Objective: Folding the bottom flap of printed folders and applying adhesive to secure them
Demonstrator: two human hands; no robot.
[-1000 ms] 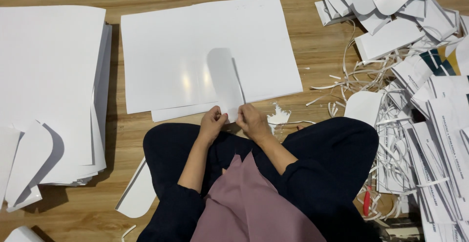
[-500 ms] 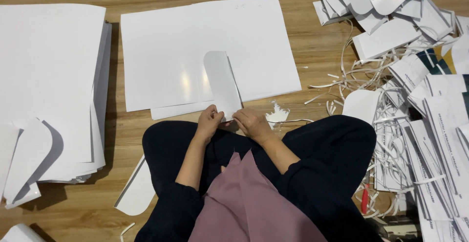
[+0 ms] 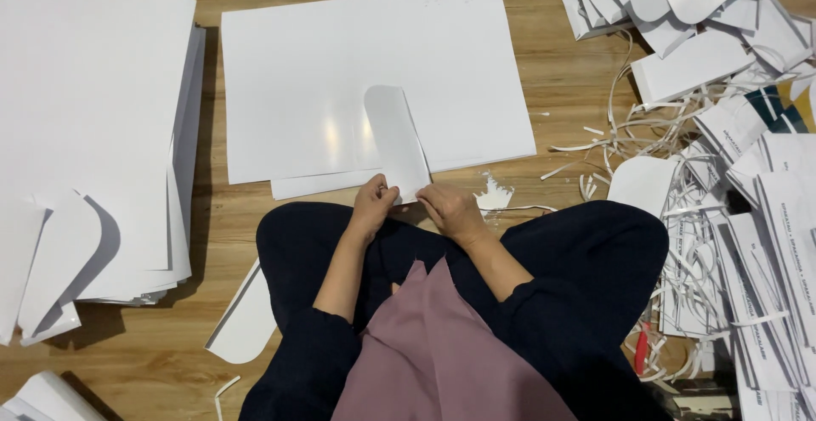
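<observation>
Seated on a wooden floor [image 3: 569, 72], the left hand [image 3: 374, 204] and right hand [image 3: 450, 210] both pinch the near end of 1 round-topped white card strip [image 3: 395, 140] lying over large white sheets [image 3: 340, 72].

- The person is wearing dark navy trousers [image 3: 586, 251] and dark sleeves [image 3: 297, 361], lower centre.
- A mauve pink garment [image 3: 442, 353] is covering the lap.
- Forearms are showing bare.

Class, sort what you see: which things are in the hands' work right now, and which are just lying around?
In hand:
left hand
right hand
rounded white card piece

Lying about:
large white sheets
sheet stack
paper strips
cut-piece pile
</observation>
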